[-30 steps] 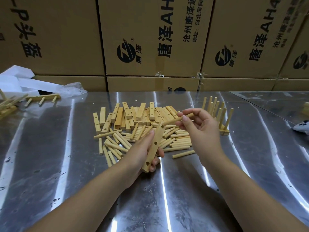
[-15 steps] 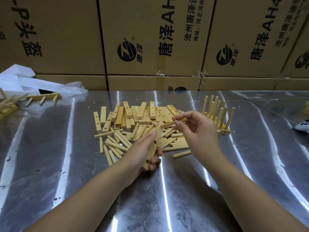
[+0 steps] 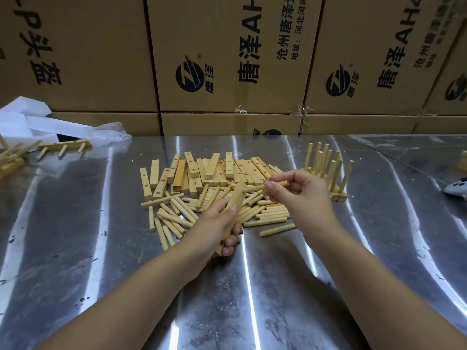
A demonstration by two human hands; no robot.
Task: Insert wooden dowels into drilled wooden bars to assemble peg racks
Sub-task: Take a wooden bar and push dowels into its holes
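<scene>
Gripping the bar, the left hand may tilt it. The dowel pinched in the right hand would then jam askew at the bar's top.

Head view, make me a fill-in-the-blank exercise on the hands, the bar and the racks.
1. The left hand grips the bar; the dowel is pinched by the ____.
2. The rack at far left shows ____ pegs.
3. The upright racks stand on the pile's ____ side.
4. The boxes behind the table are made of ____.
Missing: right hand; three; right; cardboard.
</scene>
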